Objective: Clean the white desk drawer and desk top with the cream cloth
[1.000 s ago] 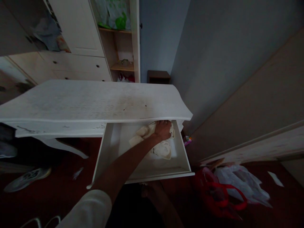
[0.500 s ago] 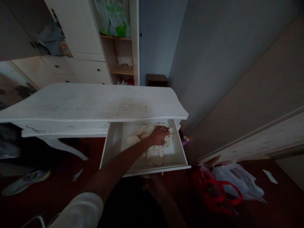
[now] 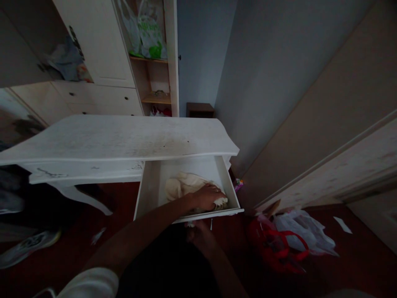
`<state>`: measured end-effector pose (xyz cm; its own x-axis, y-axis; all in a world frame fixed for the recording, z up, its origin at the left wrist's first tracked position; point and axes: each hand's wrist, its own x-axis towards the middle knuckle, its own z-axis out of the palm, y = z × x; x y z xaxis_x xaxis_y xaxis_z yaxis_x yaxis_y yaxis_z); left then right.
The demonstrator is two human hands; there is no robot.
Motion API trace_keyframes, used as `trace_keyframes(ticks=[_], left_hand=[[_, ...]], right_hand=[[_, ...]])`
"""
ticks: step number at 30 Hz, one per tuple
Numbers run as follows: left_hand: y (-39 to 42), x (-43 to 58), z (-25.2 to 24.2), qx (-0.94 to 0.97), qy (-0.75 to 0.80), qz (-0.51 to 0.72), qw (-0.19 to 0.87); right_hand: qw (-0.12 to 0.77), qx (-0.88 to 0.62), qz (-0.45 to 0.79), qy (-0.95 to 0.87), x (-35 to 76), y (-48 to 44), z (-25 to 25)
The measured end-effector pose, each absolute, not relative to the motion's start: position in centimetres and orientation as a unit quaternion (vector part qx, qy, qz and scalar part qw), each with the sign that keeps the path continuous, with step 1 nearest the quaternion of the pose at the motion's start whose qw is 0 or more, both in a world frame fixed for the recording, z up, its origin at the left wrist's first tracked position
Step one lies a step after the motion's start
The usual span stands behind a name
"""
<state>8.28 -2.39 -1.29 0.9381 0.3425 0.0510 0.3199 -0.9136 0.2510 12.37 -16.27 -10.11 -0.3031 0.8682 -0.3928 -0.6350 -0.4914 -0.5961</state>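
My left hand (image 3: 208, 197) reaches into the open white drawer (image 3: 148, 194) of a white table (image 3: 118, 138). Its fingers curl down over a crumpled cream cloth (image 3: 182, 185) near the drawer's front right corner. My right hand (image 3: 197, 234) sits low in shadow just under the drawer's front edge, and its fingers are too dark to make out.
A red bag (image 3: 276, 250) and white plastic bags (image 3: 305, 231) lie on the dark red floor to the right. A tall board (image 3: 325, 136) leans against the wall. A shoe (image 3: 29, 246) lies at the left, and a white wardrobe with shelves (image 3: 155, 74) stands behind.
My left hand has drawn back from the rear of the drawer to its front, and the cream cloth came forward with it. The view shifted slightly.
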Motion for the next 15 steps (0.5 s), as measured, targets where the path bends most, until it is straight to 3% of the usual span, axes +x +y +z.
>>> trace_keyframes(ticks=[9,15], left_hand=[[-4.4,-1.1,0.6,0.964,0.228,0.018,0.135],[-4.9,-8.6,2.5,0.946,0.297,-0.071,0.112]], right_hand=[[0.472,-0.371,0.784,-0.154,12.3,-16.2,-9.1],[0.468,-0.368,0.788,-0.156,12.5,-16.2,-9.0]])
